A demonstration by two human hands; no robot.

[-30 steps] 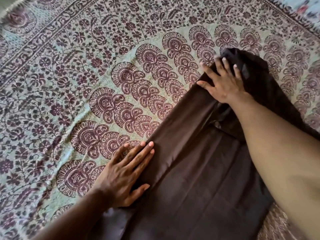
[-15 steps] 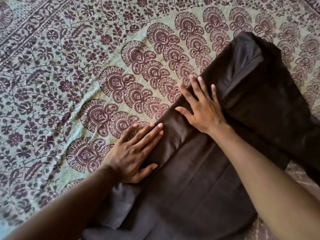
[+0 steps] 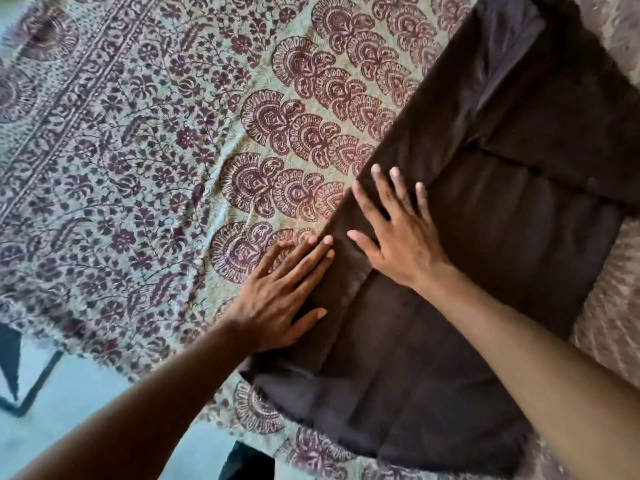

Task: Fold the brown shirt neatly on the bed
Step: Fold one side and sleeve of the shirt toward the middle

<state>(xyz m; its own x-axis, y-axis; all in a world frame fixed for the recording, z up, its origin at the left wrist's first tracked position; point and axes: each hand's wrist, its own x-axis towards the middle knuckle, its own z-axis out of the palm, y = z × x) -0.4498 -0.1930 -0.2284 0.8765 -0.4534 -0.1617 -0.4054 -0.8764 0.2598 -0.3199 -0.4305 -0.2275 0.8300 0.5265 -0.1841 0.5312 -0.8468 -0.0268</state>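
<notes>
The brown shirt (image 3: 512, 216) lies flat on the bed, running from the near edge up to the top right, with its left side folded inward as a long strip. My left hand (image 3: 280, 292) rests palm down on the strip's outer left edge, fingers together and pointing up-right. My right hand (image 3: 398, 237) presses flat on the strip just beyond it, fingers spread. Neither hand grips the cloth. A folded part of the shirt crosses the body at the right.
A patterned maroon and pale green bedspread (image 3: 145, 161) covers the bed. Its fringed near edge (image 3: 104, 355) hangs at the lower left, with light blue floor (image 3: 69, 403) and a dark frame below it.
My right hand has slid down the folded strip from the collar end toward my left hand. The view has shifted, so the bed's near edge and the floor now show.
</notes>
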